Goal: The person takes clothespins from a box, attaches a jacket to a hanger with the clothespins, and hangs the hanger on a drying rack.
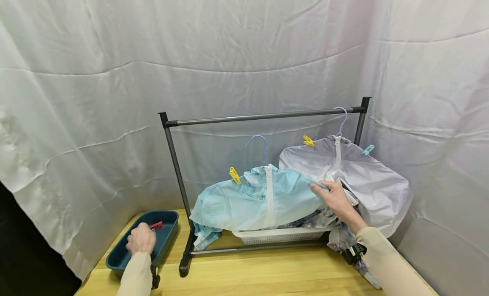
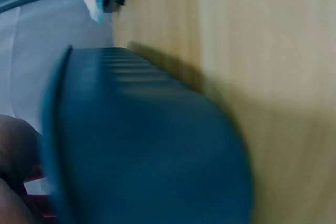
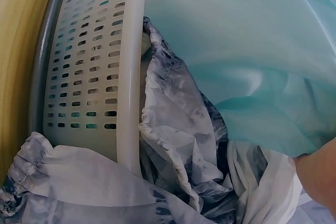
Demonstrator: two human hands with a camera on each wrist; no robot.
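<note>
The teal jacket (image 1: pixel 259 198) lies draped over a white basket (image 1: pixel 279 235) under the rack (image 1: pixel 263 116), pale and thin, with a white zip down its middle, a yellow peg (image 1: pixel 234 175) on its left shoulder and a blue hanger hook (image 1: pixel 257 139) rising above the collar. The right hand (image 1: pixel 336 198) pinches its right shoulder between curled fingers. Just right of it a lilac jacket (image 1: pixel 366 177) hangs from the bar, pegged in yellow and blue. The left hand (image 1: pixel 140 238) sits curled in a blue tray (image 1: pixel 168 232) beside a red peg (image 1: pixel 156 225); I cannot tell whether it grips that peg. The left wrist view is blurred, mostly tray wall. Patterned cloth (image 3: pixel 184 129) spills over the basket rim. Everything stands on a wooden table (image 1: pixel 267 274), with white sheeting (image 1: pixel 114 75) hung behind.
</note>
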